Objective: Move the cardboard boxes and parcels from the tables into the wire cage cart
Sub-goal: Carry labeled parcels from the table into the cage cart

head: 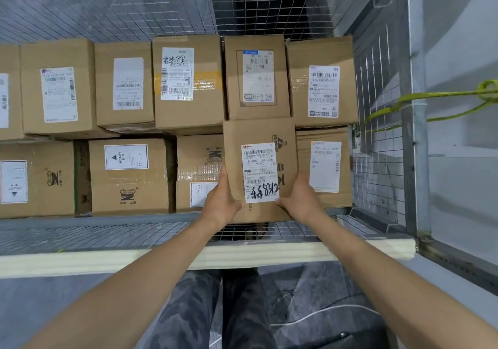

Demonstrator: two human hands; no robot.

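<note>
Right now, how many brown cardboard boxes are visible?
11 boxes: six in the back row, five in front, counting the box that left hand and right hand hold. More may hide beneath.

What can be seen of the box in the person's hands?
The box is plain brown cardboard, closed, lying label up in the near row of the cart, between two other boxes and overlapping the left one. Its white label carries barcodes, "J4-J06" and black handwriting; dark print shows on its right side. The left hand and right hand hold its near sides, thumbs on top.
</note>
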